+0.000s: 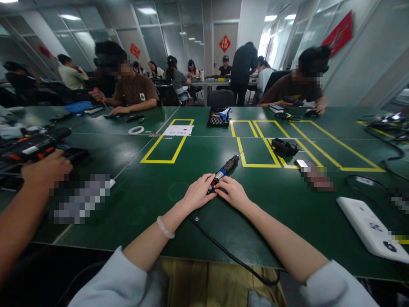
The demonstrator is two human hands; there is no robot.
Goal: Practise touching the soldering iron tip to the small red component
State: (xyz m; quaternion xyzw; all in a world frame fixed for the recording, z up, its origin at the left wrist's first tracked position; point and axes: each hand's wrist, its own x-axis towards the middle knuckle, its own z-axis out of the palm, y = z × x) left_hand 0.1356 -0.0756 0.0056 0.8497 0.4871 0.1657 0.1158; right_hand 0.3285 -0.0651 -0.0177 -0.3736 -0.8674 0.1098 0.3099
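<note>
An electric screwdriver [224, 170], dark with a blue band, lies slanted on the green table [153, 183], its tip pointing up and to the right. My left hand [200, 192] is closed around the left side of its rear part. From the right, my right hand [232, 192] has its fingers on the same rear end, close to my left fingertips. A black cable [223, 249] runs from near my hands over the table's front edge. The undersides of both hands are hidden.
Yellow tape outlines [174, 161] mark the table. A black device [284, 147] and a white case [367, 226] are on the right, a black tray [218, 117] at the back. Another person's arm [38, 187] reaches in at left. Two people sit opposite.
</note>
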